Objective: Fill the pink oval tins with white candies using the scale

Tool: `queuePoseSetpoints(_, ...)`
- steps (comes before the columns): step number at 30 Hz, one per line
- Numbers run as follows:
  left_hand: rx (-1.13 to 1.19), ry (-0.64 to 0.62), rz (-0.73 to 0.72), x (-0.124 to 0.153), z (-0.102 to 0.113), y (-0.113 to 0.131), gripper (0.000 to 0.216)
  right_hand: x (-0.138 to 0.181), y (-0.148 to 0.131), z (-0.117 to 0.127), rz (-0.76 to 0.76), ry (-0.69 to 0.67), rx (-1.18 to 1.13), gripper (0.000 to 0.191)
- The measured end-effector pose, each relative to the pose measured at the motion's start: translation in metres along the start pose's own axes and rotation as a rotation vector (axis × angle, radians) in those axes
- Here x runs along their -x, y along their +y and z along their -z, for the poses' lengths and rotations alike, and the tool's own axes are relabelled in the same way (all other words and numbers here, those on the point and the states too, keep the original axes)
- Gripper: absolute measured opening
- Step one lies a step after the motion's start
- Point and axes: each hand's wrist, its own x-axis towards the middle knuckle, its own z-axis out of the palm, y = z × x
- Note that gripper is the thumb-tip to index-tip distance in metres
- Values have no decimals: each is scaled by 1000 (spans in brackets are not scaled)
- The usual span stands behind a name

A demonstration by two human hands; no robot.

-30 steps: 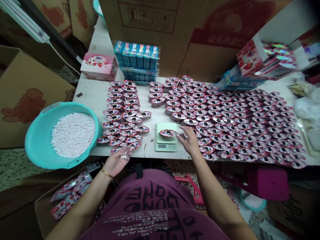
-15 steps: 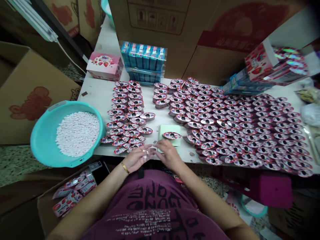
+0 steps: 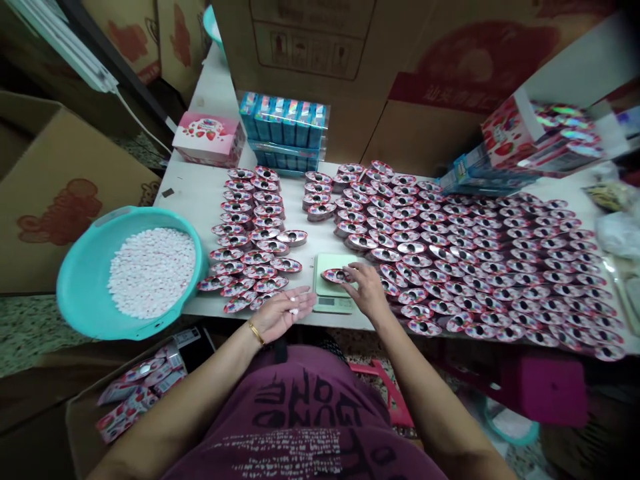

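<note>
Here, one scale (image 3: 333,260) bears one container (image 3: 332,275) beside two hands (image 3: 368,291).

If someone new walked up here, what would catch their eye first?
Probably the close-packed rows of oval packs spread across the right of the table. Next, the wide turquoise basin of small white pieces at the left. Then the pale green scale near the middle, the right hand at one pack there.

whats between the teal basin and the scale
In the head view, oval packs stand in rows between the teal basin and scale; the left hand, palm up with white pieces, is there too.
</note>
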Motion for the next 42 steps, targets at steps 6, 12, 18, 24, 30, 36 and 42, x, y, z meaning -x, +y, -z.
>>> queuePoseSetpoints(6, 40, 167, -88, 36, 42, 9, 38, -36, 13, -12, 33, -28, 44, 36)
queuePoseSetpoints(12, 133, 287, -242, 75, 70, 19, 37, -148, -11, -43, 6, 50, 29, 35)
queuePoseSetpoints(18, 219, 348, -266, 96, 89, 15, 37, -190, -25, -58, 103, 18, 12, 29)
queuePoseSetpoints(24, 227, 419, -266, 95, 91, 14, 33, -199, 0, -34, 21, 23, 381, 16)
queuePoseSetpoints(30, 278, 230, -261, 76, 70, 20, 32, -149, -17, 4, 123, 58, 521, 20)
queuePoseSetpoints(36, 332, 42, -139, 44, 38, 22, 27, -31, -31, 5, 158, -80, 515, 19)
queuePoseSetpoints(42, 314, 37, -42, 21, 20, 8, 30, 12, -57, -17, 89, -92, 311, 23)
